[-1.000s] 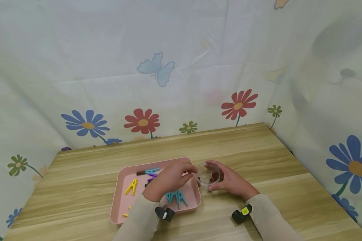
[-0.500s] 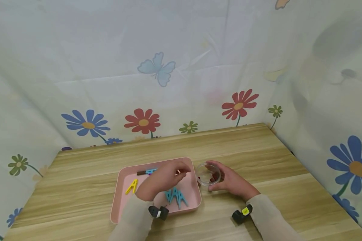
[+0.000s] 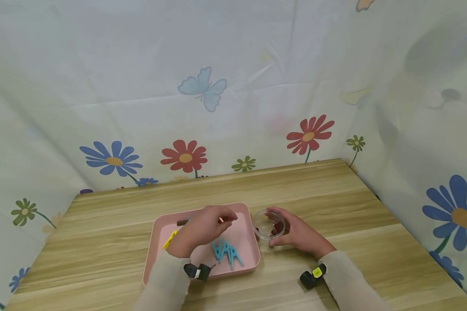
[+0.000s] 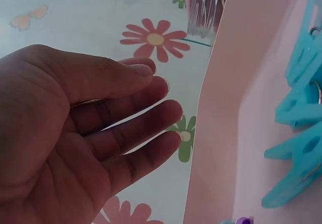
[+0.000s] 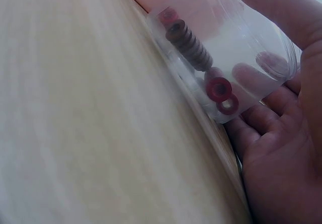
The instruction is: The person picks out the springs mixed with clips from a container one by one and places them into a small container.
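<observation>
My right hand [image 3: 303, 235] grips a clear round jar [image 3: 270, 224], thumb on the near side and fingers behind it. Through the jar's wall, the right wrist view shows a dark ribbed coil [image 5: 190, 48] and small red rings [image 5: 219, 89] lying at the bottom. Over the pink tray [image 3: 239, 233] hovers my left hand [image 3: 202, 231], its fingers loosely bent. In the left wrist view nothing sits between its thumb and fingers [image 4: 143, 108]. Below it lie several blue clothespins [image 3: 226, 251], and a yellow clothespin [image 3: 170, 239] is partly hidden behind the hand.
A brown ribbed coil [image 3: 182, 223] lies at the tray's back left, partly covered by the left hand. The jar stands on the wooden table [image 3: 315, 185], close against the tray's right side. A flower-printed curtain [image 3: 233, 108] encloses the table's back and sides.
My left hand has drawn back leftward from the jar's rim to above the tray, uncovering more of the blue clothespins. The right hand and the jar have stayed in place.
</observation>
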### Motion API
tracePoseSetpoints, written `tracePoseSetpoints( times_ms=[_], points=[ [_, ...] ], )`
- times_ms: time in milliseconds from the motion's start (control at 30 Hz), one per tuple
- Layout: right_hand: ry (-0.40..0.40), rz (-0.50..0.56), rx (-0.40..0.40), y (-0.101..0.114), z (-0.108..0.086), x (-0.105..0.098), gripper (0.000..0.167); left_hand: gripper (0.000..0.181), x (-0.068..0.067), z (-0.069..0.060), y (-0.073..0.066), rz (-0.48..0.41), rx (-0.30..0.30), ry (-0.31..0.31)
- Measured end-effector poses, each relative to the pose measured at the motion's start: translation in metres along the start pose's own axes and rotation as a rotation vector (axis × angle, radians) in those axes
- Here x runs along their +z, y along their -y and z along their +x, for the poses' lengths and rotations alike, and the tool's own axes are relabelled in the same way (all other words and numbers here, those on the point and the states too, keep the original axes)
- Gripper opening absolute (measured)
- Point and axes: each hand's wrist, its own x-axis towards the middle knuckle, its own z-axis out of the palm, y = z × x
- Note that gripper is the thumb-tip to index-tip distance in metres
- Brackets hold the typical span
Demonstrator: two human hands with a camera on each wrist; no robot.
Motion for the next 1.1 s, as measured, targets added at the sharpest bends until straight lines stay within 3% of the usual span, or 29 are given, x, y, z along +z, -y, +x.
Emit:
tracePoseSetpoints(
  times_ms=[633,1100],
  points=[
    [-0.003,0.012,0.001,-0.002,0.001,0.000,0.088,0.023,-0.010,-0.007,0.018,0.075,-0.126,-0.050],
    [-0.002,0.027,0.006,-0.003,0.001,0.000,0.087,0.022,-0.015,-0.013,0.029,0.025,-0.268,-0.002]
  ],
)
